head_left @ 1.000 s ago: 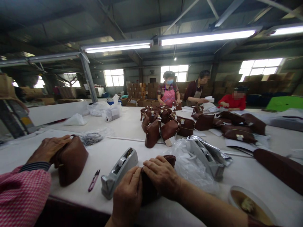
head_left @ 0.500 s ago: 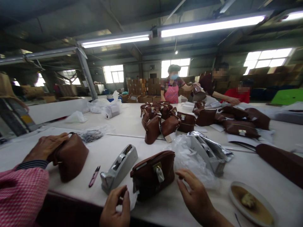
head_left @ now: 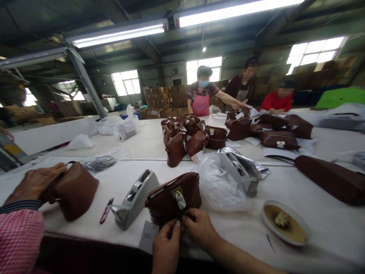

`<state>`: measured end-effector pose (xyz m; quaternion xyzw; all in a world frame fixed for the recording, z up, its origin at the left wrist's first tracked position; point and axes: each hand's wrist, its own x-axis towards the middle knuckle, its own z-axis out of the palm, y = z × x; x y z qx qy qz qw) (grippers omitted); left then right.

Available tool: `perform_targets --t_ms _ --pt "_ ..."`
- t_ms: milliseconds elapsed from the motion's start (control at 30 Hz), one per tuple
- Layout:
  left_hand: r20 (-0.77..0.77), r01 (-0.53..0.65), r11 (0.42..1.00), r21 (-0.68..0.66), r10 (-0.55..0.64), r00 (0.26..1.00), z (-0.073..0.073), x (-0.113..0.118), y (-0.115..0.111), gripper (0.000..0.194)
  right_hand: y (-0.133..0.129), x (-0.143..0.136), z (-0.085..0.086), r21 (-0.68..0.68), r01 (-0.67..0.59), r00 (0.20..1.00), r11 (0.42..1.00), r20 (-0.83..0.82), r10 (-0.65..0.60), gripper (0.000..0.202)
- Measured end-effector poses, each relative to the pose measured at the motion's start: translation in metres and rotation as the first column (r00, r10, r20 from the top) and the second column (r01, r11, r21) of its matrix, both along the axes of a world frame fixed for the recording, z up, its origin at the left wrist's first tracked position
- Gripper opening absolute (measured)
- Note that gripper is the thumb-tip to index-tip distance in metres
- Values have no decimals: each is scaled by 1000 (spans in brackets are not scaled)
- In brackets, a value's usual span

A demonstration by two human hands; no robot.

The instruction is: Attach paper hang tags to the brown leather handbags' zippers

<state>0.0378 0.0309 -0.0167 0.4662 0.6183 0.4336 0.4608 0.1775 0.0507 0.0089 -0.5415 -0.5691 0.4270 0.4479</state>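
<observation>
A dark brown leather handbag (head_left: 165, 203) with a gold clasp plate and a wrapped white piece hanging from it stands upright in front of me. My left hand (head_left: 167, 243) is closed in a pinch at the lower front of this bag. Close beside it, my right hand (head_left: 201, 230) pinches too, its fingertips nearly meeting the left ones. What lies between the fingers is dark and too small to make out. A pale grey card (head_left: 148, 234) is at the bag's lower left, left of my left hand.
Left of the bag are a tape dispenser (head_left: 135, 201) and thread snips (head_left: 106, 211). A co-worker's hand (head_left: 40, 179) rests on another brown bag (head_left: 75, 192). To the right are crumpled plastic (head_left: 222, 186), a second dispenser (head_left: 242, 175) and a dish (head_left: 306, 238). More bags (head_left: 176, 148) stand behind.
Both hands have come together at the bag's lower front, my right hand moving left and closing. The pale card now shows beside the bag. Across the table, a co-worker has lowered a bag.
</observation>
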Motion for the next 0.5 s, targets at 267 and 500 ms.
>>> perform_targets --t_ms 267,500 --pt "-440 74 706 704 352 826 68 -45 13 27 -6 1 -3 155 76 952 985 283 -118 12" --pt "-486 227 884 409 0 874 102 -78 88 67 -1 -5 -15 377 85 922 922 320 -216 32"
